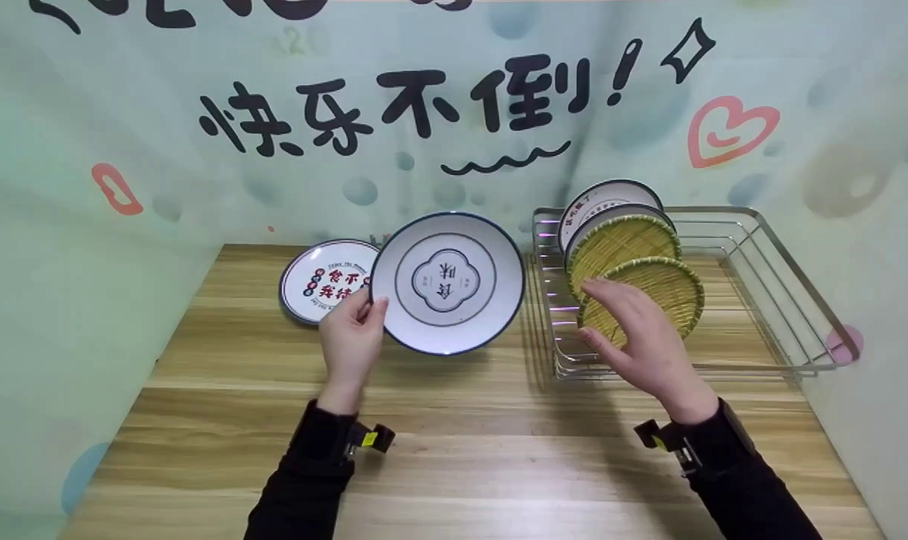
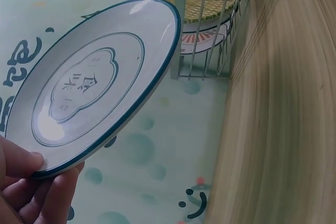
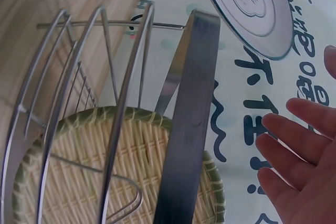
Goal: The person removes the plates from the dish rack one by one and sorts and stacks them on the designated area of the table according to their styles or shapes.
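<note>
Between thumb and fingers of the left hand point(image 1: 351, 334): one white plate point(image 1: 445, 281), pinched at the rim, presumably to leave its face clear. Just beyond those fingers: one printed plate point(image 1: 315, 286) on the worktop point(image 1: 439, 450). Right hand point(image 1: 649, 349) spread wide, holding nothing; beyond its fingers, one wire rack point(image 1: 803, 277): two rear plates point(image 1: 602, 196), two woven trays point(image 1: 668, 296), on edge, likely wire-propped.

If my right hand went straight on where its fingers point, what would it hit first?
Probably the blue-rimmed plate in your left hand. The wire rack's left side also crosses that line in the head view, and depth from your right hand is unclear, so it could come first.
</note>
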Action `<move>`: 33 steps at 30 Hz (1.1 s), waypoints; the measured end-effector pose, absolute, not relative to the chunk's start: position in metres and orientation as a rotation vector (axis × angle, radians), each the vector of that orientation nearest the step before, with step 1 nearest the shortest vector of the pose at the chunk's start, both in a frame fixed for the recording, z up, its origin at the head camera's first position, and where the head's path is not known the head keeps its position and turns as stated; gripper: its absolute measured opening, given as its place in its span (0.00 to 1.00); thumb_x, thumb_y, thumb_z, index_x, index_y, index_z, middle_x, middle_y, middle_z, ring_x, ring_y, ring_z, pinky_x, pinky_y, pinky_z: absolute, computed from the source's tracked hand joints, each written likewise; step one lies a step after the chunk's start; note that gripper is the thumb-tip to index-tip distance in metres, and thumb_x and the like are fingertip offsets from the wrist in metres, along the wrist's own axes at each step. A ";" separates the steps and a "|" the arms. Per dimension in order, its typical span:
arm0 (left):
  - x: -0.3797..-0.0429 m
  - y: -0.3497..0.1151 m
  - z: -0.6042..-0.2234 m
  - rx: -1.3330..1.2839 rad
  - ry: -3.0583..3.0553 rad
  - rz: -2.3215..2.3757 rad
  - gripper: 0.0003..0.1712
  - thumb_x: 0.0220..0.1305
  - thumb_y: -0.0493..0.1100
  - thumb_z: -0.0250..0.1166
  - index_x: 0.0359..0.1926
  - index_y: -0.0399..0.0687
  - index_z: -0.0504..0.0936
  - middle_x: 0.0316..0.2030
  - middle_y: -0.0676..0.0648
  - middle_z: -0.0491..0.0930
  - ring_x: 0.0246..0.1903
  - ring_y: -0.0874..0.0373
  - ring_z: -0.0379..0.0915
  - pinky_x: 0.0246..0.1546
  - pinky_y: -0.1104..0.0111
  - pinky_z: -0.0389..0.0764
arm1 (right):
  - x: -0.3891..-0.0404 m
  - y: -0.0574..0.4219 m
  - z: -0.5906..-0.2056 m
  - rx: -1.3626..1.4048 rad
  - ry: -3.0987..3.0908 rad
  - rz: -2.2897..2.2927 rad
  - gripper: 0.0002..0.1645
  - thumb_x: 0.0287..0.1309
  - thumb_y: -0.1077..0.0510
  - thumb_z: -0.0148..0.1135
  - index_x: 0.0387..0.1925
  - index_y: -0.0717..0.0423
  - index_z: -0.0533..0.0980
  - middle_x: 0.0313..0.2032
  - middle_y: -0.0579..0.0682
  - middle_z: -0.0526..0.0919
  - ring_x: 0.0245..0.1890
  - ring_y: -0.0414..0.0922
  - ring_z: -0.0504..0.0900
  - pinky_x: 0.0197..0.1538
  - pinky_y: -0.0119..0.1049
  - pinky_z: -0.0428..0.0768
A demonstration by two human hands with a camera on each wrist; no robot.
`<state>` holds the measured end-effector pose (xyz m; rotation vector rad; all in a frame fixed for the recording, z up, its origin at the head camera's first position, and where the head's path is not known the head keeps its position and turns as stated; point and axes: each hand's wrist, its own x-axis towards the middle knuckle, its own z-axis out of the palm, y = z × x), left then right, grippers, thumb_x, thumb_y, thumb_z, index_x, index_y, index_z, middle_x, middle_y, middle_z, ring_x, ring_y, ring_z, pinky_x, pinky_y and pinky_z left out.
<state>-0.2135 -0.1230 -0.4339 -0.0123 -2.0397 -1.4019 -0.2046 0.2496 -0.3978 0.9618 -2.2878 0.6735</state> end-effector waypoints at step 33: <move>-0.233 -0.186 -0.460 0.488 -2.069 -1.677 0.11 0.65 0.32 0.64 0.45 0.27 0.83 0.37 0.29 0.84 0.14 0.62 0.74 0.19 0.72 0.81 | -0.186 0.284 -0.404 0.895 -2.367 0.663 0.37 0.56 0.55 0.68 0.66 0.63 0.70 0.64 0.61 0.73 0.64 0.59 0.69 0.74 0.46 0.53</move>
